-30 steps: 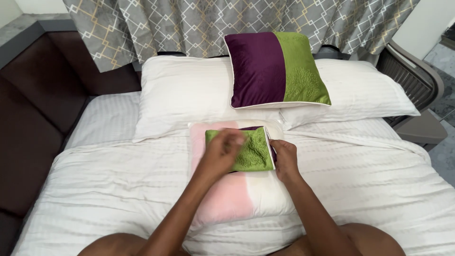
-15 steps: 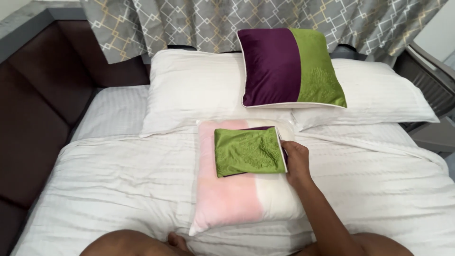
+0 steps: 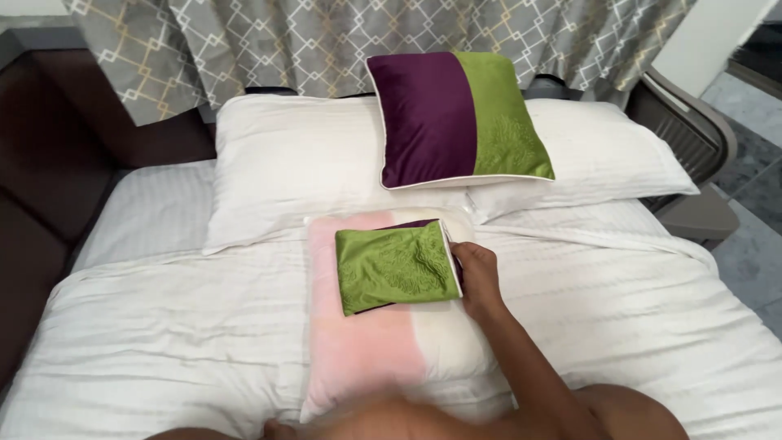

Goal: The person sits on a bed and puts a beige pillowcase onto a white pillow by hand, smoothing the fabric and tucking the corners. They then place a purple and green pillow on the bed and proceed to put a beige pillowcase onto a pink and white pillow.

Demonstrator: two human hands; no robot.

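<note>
Fingers (image 3: 468, 259): of right hand (image 3: 479, 281), gripping right edge of folded green cover (image 3: 397, 267), to steady it.
Cover: lying on pink-and-white pillow insert (image 3: 383, 350).
Left hand (image 3: 281, 429): at 6 o'clock, blurred, grip unclear.
Finished cushion (image 3: 460, 118): at 12 o'clock, leaning on white pillows (image 3: 285, 163).

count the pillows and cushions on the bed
4: two white pillows at the headboard, a purple-green cushion leaning on them, a pink-white insert under the folded cover.
</note>
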